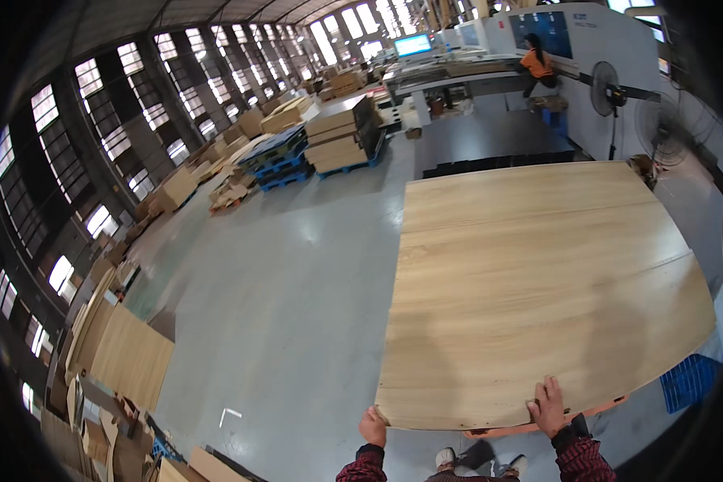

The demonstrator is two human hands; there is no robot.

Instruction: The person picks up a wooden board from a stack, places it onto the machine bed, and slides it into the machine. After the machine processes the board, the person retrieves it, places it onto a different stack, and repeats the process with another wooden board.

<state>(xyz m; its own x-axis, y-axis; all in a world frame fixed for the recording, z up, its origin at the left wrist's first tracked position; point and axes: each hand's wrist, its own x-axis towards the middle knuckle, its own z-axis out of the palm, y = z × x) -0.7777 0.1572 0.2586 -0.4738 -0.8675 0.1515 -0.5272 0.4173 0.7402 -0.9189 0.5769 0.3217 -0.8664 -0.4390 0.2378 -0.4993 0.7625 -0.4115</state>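
A large light wood-grain board (530, 297) lies flat in front of me, at the top of what may be a stack. At its near left corner, my left hand (373, 426) is closed around the edge. My right hand (547, 407) rests on the near edge farther right, its fingers lying on the top face and slightly apart. Dark red patterned sleeves cover both forearms. Part of an orange support (602, 406) shows under the near edge. My shoes stand just below it.
Beyond the board lies a dark panel stack (490, 140). A person in an orange top (534, 64) is by a large white machine. A standing fan (606, 90) is at the right, a blue pallet (691, 384) nearer. Stacked boards (336, 145) and leaning panels (132, 353) line the left.
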